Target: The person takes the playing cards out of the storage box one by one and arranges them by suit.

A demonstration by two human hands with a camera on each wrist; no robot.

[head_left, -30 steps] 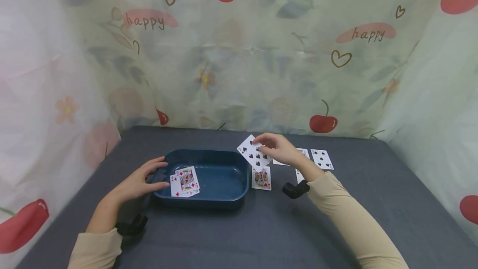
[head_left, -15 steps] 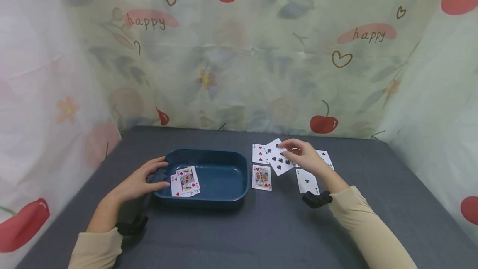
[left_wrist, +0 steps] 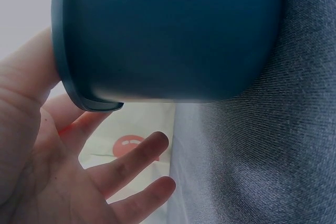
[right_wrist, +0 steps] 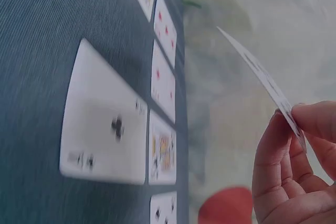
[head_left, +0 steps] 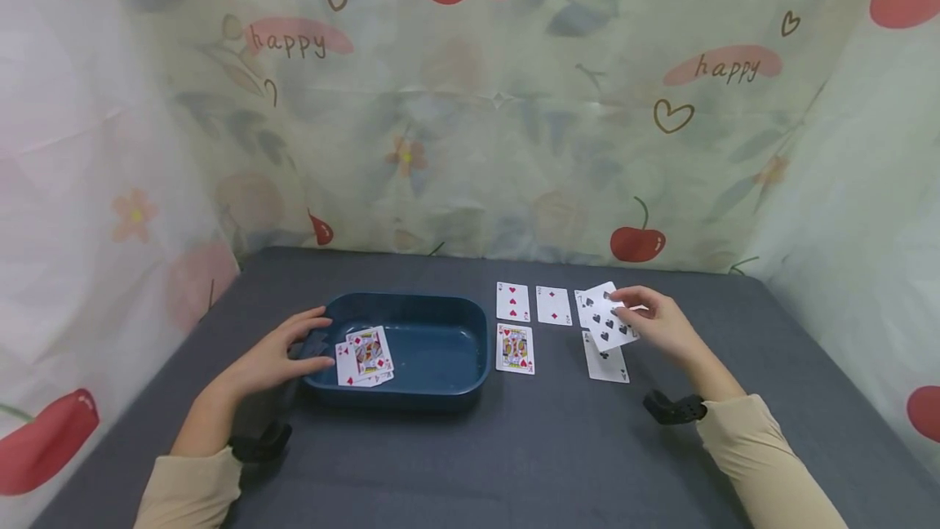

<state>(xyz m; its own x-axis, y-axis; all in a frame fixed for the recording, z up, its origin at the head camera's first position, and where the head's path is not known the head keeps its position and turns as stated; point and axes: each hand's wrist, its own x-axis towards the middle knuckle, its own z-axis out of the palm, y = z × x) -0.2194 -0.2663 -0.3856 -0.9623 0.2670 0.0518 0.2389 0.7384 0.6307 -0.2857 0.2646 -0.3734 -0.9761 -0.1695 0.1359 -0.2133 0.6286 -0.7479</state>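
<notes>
My right hand pinches a spade playing card by its right edge, between thumb and fingers. The card is raised and tilted above the right end of two rows of cards, partly covering the ace of clubs and a face card. In the right wrist view the held card appears nearly edge-on, apart from the cards lying below. My left hand rests against the left end of a dark blue tray, thumb and fingers spread at its rim. Several overlapping cards, a diamond face card uppermost, lie inside the tray.
Right of the tray lie a king of hearts, a three of hearts and a two of diamonds. Another black-suit card shows in the right wrist view. A printed curtain hangs behind the grey-covered table.
My right hand has carried the spade card rightward from the tray's right edge, across the back row, to the row's right end. My left hand and the tray have stayed in place.
</notes>
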